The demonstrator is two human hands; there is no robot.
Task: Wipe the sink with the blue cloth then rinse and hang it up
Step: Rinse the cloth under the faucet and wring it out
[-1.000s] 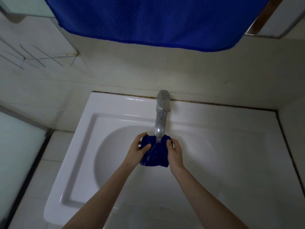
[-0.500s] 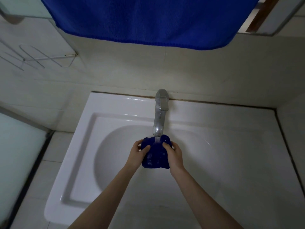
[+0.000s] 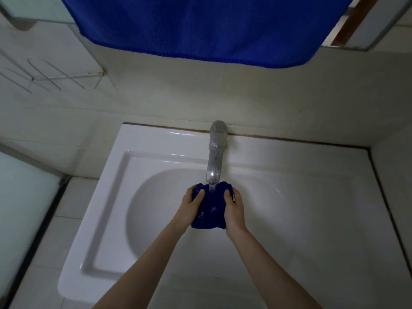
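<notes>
Blue cloth [image 3: 211, 210] sits bunched between my left hand [image 3: 191, 205] and right hand [image 3: 234, 207], fingers [image 3: 228, 196] clenched round it over the middle of the sink [image 3: 156, 157], under the running tap [image 3: 215, 161] at its back edge: rinsing now, and next, I judge, wringing it out before hanging.

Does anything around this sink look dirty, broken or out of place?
Only the seam where the sink meets the wall: it is stained brown and dark along its length. Otherwise nothing stands out. The left hand and right hand grip the bunched blue cloth under the faucet.
</notes>
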